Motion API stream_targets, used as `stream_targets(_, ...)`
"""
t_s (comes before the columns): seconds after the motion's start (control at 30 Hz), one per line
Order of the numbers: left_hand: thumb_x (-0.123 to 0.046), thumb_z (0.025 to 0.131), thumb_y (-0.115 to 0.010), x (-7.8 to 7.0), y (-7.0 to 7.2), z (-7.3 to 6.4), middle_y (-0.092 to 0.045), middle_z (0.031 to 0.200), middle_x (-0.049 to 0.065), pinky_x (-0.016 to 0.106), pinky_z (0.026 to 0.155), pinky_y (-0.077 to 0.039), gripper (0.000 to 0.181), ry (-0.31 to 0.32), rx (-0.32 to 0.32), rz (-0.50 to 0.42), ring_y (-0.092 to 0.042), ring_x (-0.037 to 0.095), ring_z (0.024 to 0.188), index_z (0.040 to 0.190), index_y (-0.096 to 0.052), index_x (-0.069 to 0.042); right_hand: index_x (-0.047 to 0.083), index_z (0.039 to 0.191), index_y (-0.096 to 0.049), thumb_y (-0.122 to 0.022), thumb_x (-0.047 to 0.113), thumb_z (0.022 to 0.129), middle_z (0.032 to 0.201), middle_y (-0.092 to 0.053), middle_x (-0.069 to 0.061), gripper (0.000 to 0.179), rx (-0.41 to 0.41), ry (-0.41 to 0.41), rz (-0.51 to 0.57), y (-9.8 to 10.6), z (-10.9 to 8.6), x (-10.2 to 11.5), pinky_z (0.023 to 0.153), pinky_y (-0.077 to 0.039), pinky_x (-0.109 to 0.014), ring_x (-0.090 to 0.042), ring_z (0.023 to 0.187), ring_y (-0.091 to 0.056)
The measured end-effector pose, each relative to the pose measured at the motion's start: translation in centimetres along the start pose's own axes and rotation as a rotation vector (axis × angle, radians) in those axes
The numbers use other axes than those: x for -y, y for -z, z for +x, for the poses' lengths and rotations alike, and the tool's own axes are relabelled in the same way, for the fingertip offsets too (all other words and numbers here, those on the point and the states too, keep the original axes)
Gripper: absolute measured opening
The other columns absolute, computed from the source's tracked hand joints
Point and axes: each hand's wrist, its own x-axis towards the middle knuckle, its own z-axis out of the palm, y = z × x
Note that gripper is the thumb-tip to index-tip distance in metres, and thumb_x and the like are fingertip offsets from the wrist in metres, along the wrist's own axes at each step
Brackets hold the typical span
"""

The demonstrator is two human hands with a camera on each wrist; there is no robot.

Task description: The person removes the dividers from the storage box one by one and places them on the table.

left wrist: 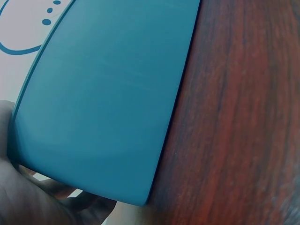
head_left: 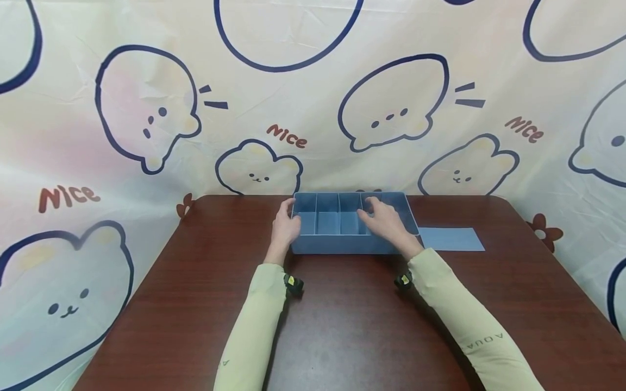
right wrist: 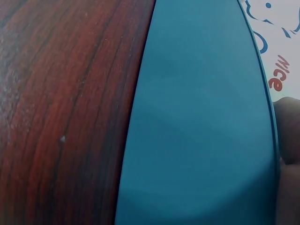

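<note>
A blue compartment box (head_left: 342, 244) stands on the table, its long front wall toward me. Thin upright dividers (head_left: 339, 214) split it into several sections, the one at the right being widest. At its left end, my left hand (head_left: 285, 228) grips the side wall; the left wrist view shows fingers curled around the corner of the box (left wrist: 103, 103). My right hand (head_left: 386, 220) reaches over the front rim into the right part, thumb and fingers apart near the rightmost divider. In the right wrist view, the front wall (right wrist: 197, 117) hides most of that hand.
A flat light-blue panel (head_left: 452, 239) lies on the table just right of the box. The dark brown wooden table (head_left: 342, 320) ends right behind the box, where a printed cloth (head_left: 318, 108) hangs. Both wrists carry small black cameras.
</note>
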Motion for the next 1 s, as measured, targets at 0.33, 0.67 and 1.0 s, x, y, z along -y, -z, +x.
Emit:
stream_targets(0.33, -0.014, 0.097, -0.047, -0.03, 0.04, 0.18, -0.040, 0.154, 0.010, 0.056, 0.113, -0.034, 0.053, -0.004, -0.002, 0.013, -0.039, 0.033, 0.141, 0.148, -0.037, -0.025, 0.008, 0.147, -0.039, -0.052, 0.044, 0.097, 0.135, -0.059, -0.021, 0.063, 0.007, -0.008, -0.007, -0.13, -0.04, 0.02, 0.098, -0.049, -0.055, -0.037, 0.120, -0.059)
stream_targets(0.67, -0.014, 0.097, -0.047, -0.02, -0.01, 0.10, -0.041, 0.154, 0.010, 0.057, 0.112, -0.035, 0.052, 0.011, -0.004, 0.005, -0.041, 0.034, 0.140, 0.147, -0.038, -0.026, 0.007, 0.145, -0.040, -0.056, 0.044, 0.095, 0.130, -0.061, -0.020, 0.064, 0.017, 0.008, -0.048, -0.39, -0.09, -0.04, 0.091, -0.054, -0.052, -0.034, 0.113, -0.064)
stream_targets(1.0, -0.013, 0.098, -0.047, -0.11, -0.16, 0.10, -0.040, 0.155, 0.010, 0.057, 0.113, -0.034, 0.052, 0.019, -0.001, 0.004, -0.039, 0.034, 0.142, 0.147, -0.037, -0.026, 0.007, 0.146, -0.040, -0.057, 0.044, 0.095, 0.125, -0.064, -0.020, 0.065, 0.028, 0.012, -0.067, -0.36, -0.23, -0.27, 0.087, -0.056, -0.050, -0.033, 0.106, -0.066)
